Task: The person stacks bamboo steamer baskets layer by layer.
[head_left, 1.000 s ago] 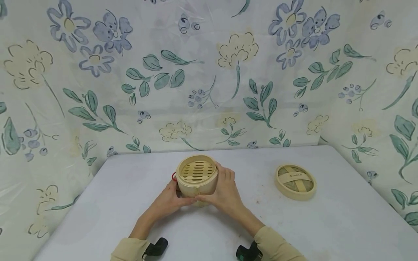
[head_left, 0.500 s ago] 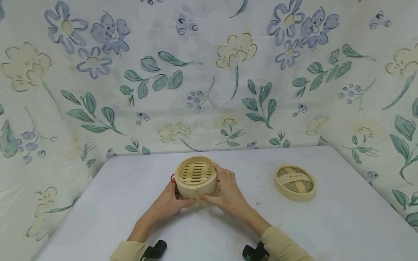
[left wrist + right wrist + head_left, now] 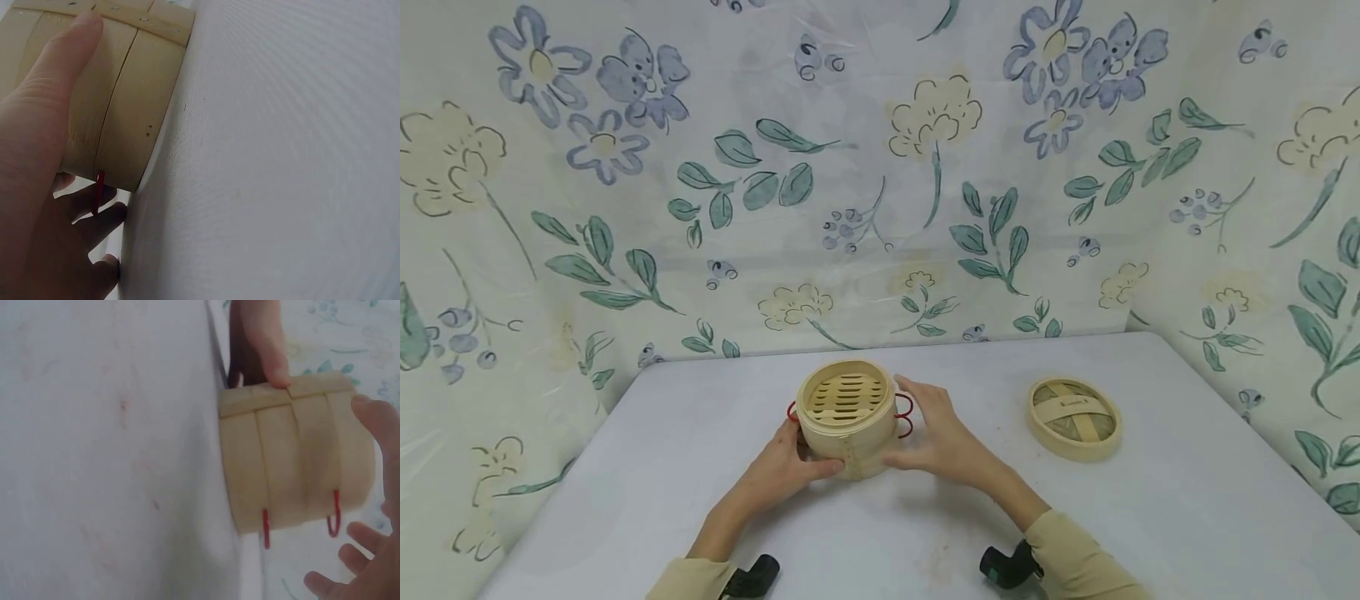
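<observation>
a pale bamboo steamer [image 3: 850,435] stands upright on the white bench [image 3: 1150,517], its slatted rack [image 3: 848,398] facing up inside the round rim. the left hand [image 3: 782,467] is at the steamer's 8 o'clock, its fingers grasping the wall: the thumb lies across the front, its tip at a vertical joint strip [image 3: 165,28] dotted with small fastenings, while the other fingers reach round behind the 9 o'clock side, near a red loop [image 3: 98,192].

the right hand [image 3: 943,437] is at about 4 o'clock from the steamer, its fingers released and spread. between that hand and the wall there is a gap, though the pictures do not settle whether the thumb tip touches. two more red loops [image 3: 266,529] stick out from the steamer's 3 o'clock side, one above the other, in front of the right palm.

a round lid [image 3: 1075,418] rests on the bench at 3 o'clock from the steamer, well apart from it and beyond the right hand, with flat bands crossing its woven top. beige sleeves [image 3: 1082,558] cover both forearms, and a black device [image 3: 754,577] shows at each wrist. at 12 o'clock, behind the bench, hangs a white sheet [image 3: 865,167] printed with blue and cream flowers and green leaves.
</observation>
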